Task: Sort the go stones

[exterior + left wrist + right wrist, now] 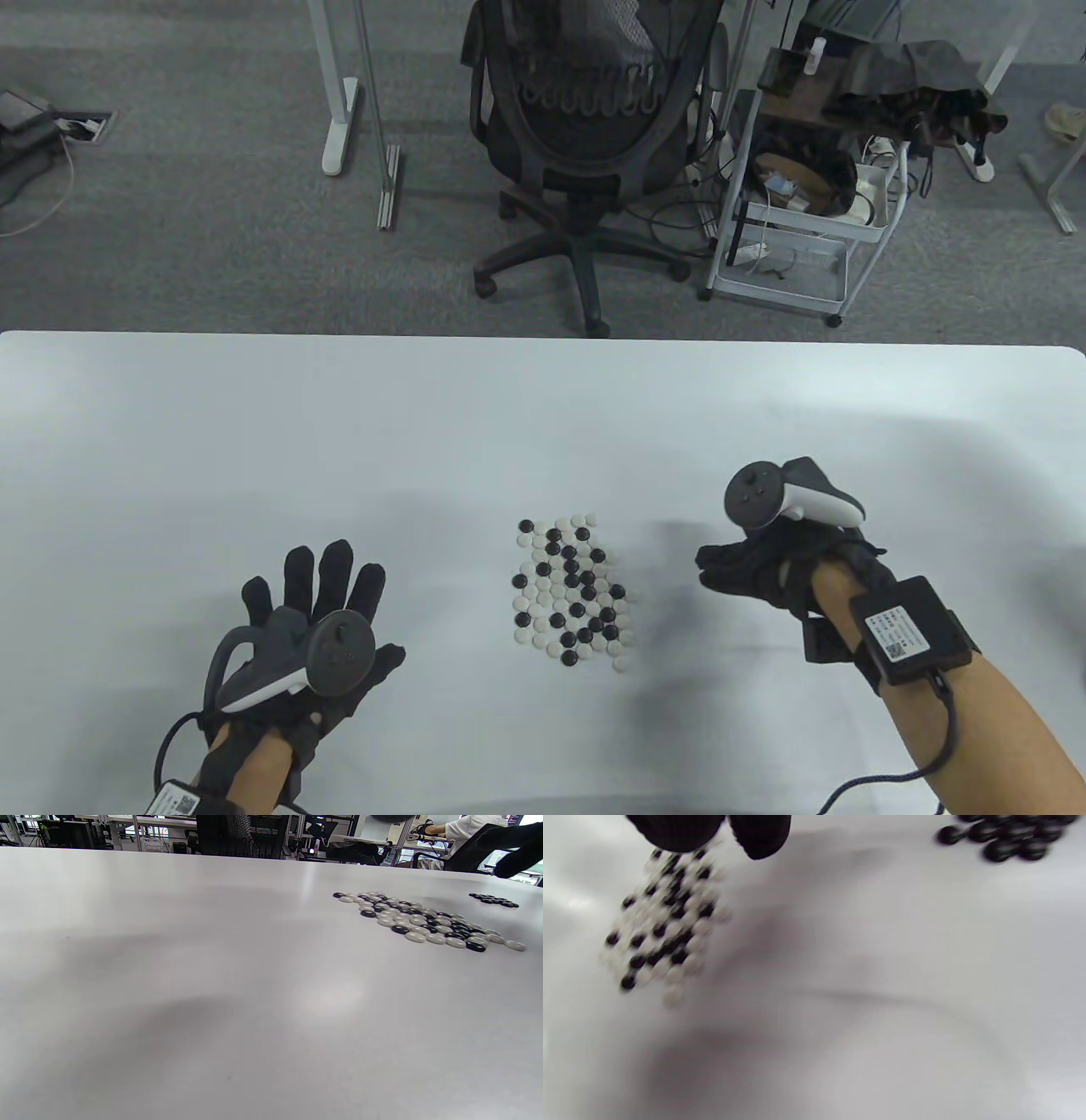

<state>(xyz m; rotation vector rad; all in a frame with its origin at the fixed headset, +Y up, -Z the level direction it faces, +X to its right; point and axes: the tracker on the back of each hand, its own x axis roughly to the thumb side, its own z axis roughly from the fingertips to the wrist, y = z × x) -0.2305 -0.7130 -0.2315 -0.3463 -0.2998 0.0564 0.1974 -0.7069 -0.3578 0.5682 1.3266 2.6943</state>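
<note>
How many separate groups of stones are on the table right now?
2: a mixed black-and-white patch between the hands at mid-table, and a small all-black group beyond it, hidden under the right hand in the table view.

Beyond the far edge of the white rectangular desk (254, 407) I note a black mesh-backed swivel office chair (585, 127) on grey carpet (212, 246). To its right stands a white wire trolley cart (797, 212) loaded with cables and boxes, dark cloth (916, 85) draped over its top. White metal desk legs (339, 93) stand left of the chair.
</note>
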